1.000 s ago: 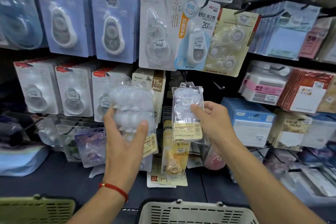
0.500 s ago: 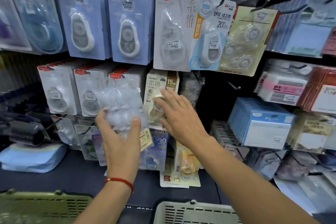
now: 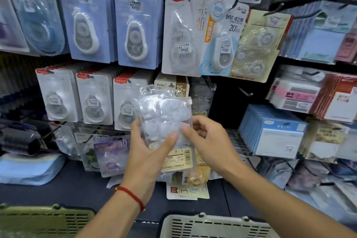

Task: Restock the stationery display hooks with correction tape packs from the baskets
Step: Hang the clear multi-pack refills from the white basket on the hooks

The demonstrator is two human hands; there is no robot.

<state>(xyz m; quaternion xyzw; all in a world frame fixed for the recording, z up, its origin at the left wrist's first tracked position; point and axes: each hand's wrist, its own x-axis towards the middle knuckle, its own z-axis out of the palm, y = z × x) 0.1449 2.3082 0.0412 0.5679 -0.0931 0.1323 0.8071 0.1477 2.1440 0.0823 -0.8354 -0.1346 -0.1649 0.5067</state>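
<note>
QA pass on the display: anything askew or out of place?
Yes. Below the hands, a yellow correction tape pack and a white card pack look off their hooks, leaning at the shelf base. An empty hook juts out right of the clear bagged packs.

Bright even light, glare, blurred edges

Clear packs (image 3: 164,120) in both hands

Open lane: dark gap (image 3: 228,100) around bare hook (image 3: 245,92), right of the hands. Elsewhere hanging packs (image 3: 92,98) crowd the wall; blue boxes (image 3: 274,131) block lower right.
</note>
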